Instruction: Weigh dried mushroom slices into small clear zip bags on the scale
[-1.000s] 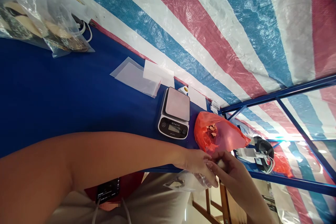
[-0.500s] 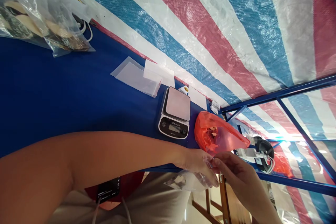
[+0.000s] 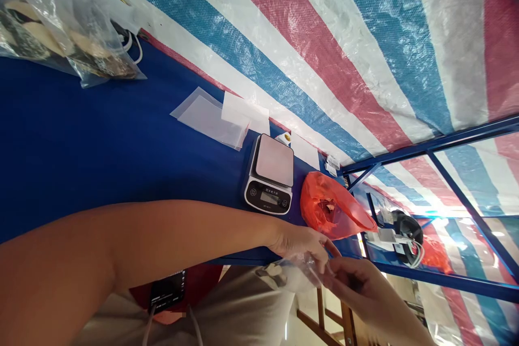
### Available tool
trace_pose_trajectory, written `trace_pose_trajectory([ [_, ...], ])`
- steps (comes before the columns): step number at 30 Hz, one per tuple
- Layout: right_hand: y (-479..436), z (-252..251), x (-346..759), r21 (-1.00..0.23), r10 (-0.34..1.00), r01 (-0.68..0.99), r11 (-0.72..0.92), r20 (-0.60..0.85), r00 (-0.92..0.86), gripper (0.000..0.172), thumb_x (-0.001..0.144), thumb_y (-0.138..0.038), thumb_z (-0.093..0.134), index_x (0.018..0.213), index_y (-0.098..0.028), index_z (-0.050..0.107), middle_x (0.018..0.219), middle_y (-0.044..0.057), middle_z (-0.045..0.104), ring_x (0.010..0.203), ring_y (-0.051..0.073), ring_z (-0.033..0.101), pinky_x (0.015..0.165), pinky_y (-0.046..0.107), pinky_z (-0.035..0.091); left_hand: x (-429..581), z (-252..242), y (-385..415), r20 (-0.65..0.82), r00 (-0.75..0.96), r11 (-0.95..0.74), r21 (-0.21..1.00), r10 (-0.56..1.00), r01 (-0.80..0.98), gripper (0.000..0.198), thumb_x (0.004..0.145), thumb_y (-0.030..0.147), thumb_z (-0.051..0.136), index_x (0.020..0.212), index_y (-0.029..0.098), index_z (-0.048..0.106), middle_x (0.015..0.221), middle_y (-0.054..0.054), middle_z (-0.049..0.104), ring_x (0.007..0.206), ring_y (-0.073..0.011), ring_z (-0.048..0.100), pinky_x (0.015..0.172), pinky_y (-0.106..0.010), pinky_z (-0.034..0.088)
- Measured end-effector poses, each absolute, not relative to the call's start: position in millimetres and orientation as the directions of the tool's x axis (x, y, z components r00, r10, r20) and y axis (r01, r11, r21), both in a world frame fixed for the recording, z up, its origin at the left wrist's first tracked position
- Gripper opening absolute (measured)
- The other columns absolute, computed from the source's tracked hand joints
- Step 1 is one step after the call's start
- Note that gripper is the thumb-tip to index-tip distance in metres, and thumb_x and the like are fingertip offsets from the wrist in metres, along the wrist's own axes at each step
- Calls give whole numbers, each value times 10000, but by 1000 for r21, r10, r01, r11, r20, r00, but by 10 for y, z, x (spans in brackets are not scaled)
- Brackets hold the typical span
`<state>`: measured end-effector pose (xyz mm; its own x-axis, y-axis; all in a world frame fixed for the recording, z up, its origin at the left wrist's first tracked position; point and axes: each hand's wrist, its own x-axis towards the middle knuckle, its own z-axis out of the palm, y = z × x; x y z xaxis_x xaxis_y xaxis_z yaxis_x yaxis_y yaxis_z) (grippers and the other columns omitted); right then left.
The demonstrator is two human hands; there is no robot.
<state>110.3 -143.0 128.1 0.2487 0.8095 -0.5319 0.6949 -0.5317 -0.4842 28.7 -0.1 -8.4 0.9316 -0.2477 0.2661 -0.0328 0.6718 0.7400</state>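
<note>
A small clear bag (image 3: 292, 272) hangs just off the near edge of the blue counter (image 3: 81, 135), over the person's lap, with both hands on it. The left hand (image 3: 298, 242) has a closed grip, its fingers pinched on the bag's upper edge. The right hand (image 3: 359, 287) meets it from the other side, fingertips nipped onto the same edge. Inside the bag a pale piece (image 3: 276, 268) shows through the film. Just beyond the hands an orange plastic bag (image 3: 344, 215) lies open on the counter, with brownish-orange bits (image 3: 326, 208) in its mouth. Beside it stands a digital scale (image 3: 271, 175) with a bare pan; the writing on its dark front panel is too small to read. Past the scale lie flat clear pouches (image 3: 208, 118), holding nothing that shows, and white slips (image 3: 246, 111). At the far end of the counter, large clear bags (image 3: 60, 32) hold pale slices and dark pieces. Small white tags (image 3: 332, 162) near the orange bag carry print that cannot be read. A striped tarp (image 3: 324, 38) runs along behind the counter.
</note>
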Motion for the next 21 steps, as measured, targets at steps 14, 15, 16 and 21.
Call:
trace_pose_trajectory([
  [14,-1330,1583,1273,-752,746,402,-523,-175,643,612,772,-693,786,516,-184,564,449,-42,321,424,76,277,414,248,185,-298,622,820,-20,912,351,919,-410,178,619,663,321,859,1219,193,619,1047,-63,722,882,-221,742,749,-337,610],
  [15,-1232,1568,1277,-799,744,359,-482,-157,649,626,761,-681,800,492,-188,524,444,-42,326,416,74,291,412,247,187,-406,721,967,-45,949,307,941,-312,145,728,630,272,879,1291,203,581,1060,-48,720,905,-209,739,794,-340,615],
  [16,-1102,1531,1270,-843,748,315,-435,-144,648,622,747,-661,818,485,-191,507,437,-46,327,406,71,295,407,245,183,-529,815,1123,-46,975,288,952,-216,108,834,637,263,873,1391,214,519,1114,-55,716,941,-210,737,842,-362,617],
  [21,-272,1040,1109,-953,784,114,-282,-160,599,434,656,-564,860,651,-190,640,436,-85,365,362,55,271,380,226,156,-1209,974,1840,-167,866,-39,977,471,210,943,678,439,852,1500,237,437,1134,-109,730,865,-223,736,722,-312,573],
])
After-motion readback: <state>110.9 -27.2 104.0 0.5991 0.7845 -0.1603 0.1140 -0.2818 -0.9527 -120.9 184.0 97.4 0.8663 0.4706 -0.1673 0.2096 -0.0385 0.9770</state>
